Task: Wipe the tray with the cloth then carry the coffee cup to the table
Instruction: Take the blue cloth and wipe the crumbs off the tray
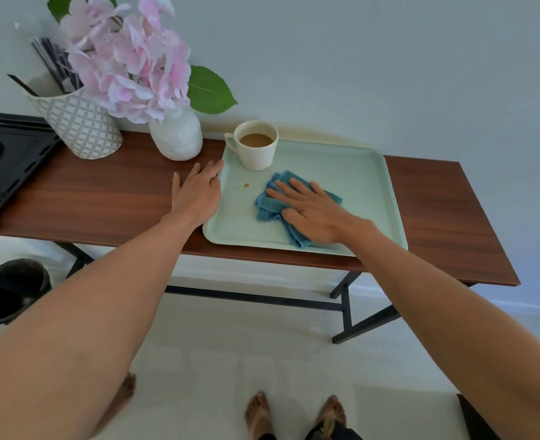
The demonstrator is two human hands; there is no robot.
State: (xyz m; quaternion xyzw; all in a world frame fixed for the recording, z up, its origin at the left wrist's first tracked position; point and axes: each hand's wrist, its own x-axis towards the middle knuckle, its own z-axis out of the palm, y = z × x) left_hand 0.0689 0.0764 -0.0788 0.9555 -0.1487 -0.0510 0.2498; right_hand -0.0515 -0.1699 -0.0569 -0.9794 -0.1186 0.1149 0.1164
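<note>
A pale green tray (pixel 354 173) lies on the brown wooden table (pixel 103 198). A cream coffee cup (pixel 257 147), filled with light brown coffee, stands in the tray's far left corner. A crumpled blue cloth (pixel 268 206) lies in the middle of the tray. My right hand (pixel 313 211) presses flat on the cloth, fingers spread. My left hand (pixel 197 193) rests flat on the table against the tray's left rim, holding nothing. A small brown stain (pixel 246 185) marks the tray left of the cloth.
A white vase (pixel 176 138) with pink flowers stands just left of the cup. A patterned holder (pixel 81 125) with sticks is further left, beside a black tray (pixel 11 166). A dark bucket (pixel 11 290) sits on the floor at left. My bare feet are below.
</note>
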